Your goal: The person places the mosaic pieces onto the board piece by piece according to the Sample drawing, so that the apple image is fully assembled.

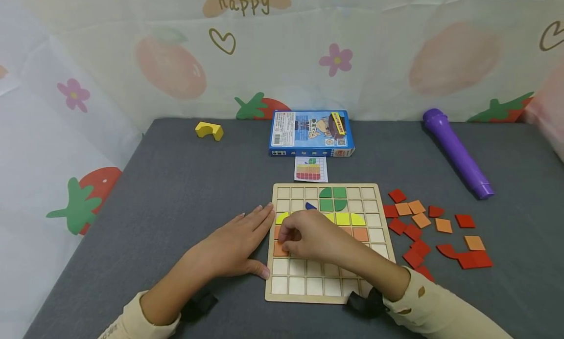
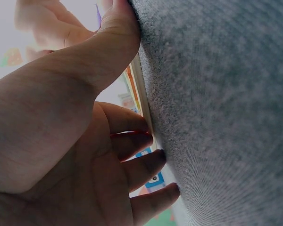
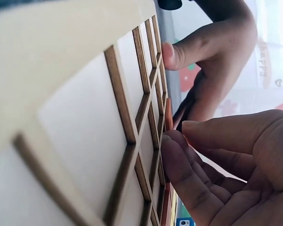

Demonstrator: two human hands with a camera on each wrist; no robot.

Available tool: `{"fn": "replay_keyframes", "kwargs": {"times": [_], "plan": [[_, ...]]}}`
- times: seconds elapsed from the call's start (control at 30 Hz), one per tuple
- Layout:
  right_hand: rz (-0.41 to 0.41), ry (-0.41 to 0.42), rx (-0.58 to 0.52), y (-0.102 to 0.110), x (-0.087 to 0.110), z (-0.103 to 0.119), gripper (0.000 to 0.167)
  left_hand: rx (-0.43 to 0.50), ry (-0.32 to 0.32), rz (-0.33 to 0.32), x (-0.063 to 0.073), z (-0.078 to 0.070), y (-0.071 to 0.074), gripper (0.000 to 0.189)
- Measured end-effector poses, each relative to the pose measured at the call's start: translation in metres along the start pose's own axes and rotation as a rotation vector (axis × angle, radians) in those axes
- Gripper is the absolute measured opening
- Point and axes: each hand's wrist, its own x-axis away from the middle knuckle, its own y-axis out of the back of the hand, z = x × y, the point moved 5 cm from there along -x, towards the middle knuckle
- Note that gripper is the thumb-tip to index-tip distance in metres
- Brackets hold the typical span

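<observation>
A wooden grid board (image 1: 304, 298) lies on the table, its cells partly filled with green (image 1: 339, 192), yellow (image 1: 342, 219) and orange tiles (image 1: 360, 235), plus one dark blue piece (image 1: 310, 206). My right hand (image 1: 315, 234) is over the board's left half, thumb and forefinger together beside an orange square (image 1: 280, 250) in the first column. In the right wrist view, a sliver of an orange tile (image 3: 186, 140) shows between those fingertips; the rest of it is hidden. My left hand (image 1: 233, 246) rests spread along the board's left edge, fingertips and thumb at the rim.
Loose red (image 1: 465, 221) and orange tiles (image 1: 474, 242) are scattered right of the board. Behind it lie a pattern card (image 1: 311, 169) and a blue box (image 1: 312, 133). A yellow arch block (image 1: 209, 130) sits back left, a purple tube (image 1: 458, 153) back right.
</observation>
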Motion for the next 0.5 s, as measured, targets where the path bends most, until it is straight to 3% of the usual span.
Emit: {"fn": "replay_keyframes", "kwargs": {"times": [0.27,0.5], "plan": [[-0.048,0.031,0.051,0.008,0.019,-0.004,0.013,0.001,0.001,-0.005,0.001,0.000,0.001,0.112],[-0.098,-0.080,0.027,0.043,0.061,-0.026,0.011,-0.001,0.005,0.013,0.001,0.000,0.000,0.112]]}}
